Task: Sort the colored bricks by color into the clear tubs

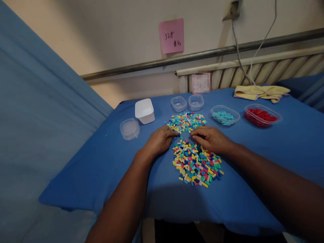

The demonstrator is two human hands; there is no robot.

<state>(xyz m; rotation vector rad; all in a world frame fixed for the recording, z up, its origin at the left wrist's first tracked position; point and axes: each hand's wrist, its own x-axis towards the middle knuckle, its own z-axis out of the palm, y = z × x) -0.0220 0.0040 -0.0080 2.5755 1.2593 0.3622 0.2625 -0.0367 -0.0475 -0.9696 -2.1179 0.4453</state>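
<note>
Two piles of small mixed-colour toy building bricks lie on the blue cloth. The far pile [186, 121] is mostly turquoise, with some yellow and pink. A larger near pile [197, 163] mixes yellow, blue, green, red and white. My left hand [162, 137] rests at the left edge of the far pile, fingers closed together; dark blue bits show by its fingertips. Across a narrow gap, my right hand [211, 137] is over the top right of the near pile, its thumb and forefinger tips close together. Whatever either hand holds is too small to make out.
Behind the piles stand two clear tubs, the left [178, 104] and the right [195, 102]. A white tub [144, 111] and clear lids [130, 129] are at left. Rightward are a tub of turquoise pieces [225, 115], a tub of red pieces [262, 115] and a yellow cloth [260, 92].
</note>
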